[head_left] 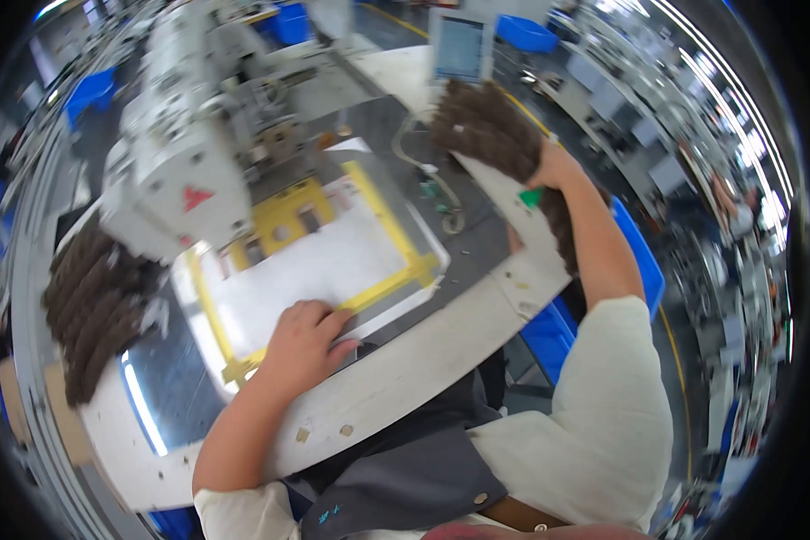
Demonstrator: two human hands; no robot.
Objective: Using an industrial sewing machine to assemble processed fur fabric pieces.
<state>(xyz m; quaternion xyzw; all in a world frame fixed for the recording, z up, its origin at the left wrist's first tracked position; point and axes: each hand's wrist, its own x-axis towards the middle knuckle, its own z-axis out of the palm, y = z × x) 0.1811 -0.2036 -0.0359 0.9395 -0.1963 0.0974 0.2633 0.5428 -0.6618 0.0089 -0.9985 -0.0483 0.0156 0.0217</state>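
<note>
My left hand (pixel 302 346) rests with curled fingers on the near edge of a clear plastic template (pixel 315 265) edged with yellow tape, which lies flat under an industrial sewing machine (pixel 184 157). A white panel sits inside the template. My right hand (pixel 553 169) reaches out to the far right and grips a stack of brown quilted fabric pieces (pixel 486 126) at its near end. A small green tag (pixel 531 197) shows just below that hand.
Another pile of brown quilted pieces (pixel 90 306) lies at the table's left end. A small screen (pixel 460 47) stands behind the right stack. A blue bin (pixel 643 270) sits beside the table on the right. The table's white front edge (pixel 405 378) runs across before me.
</note>
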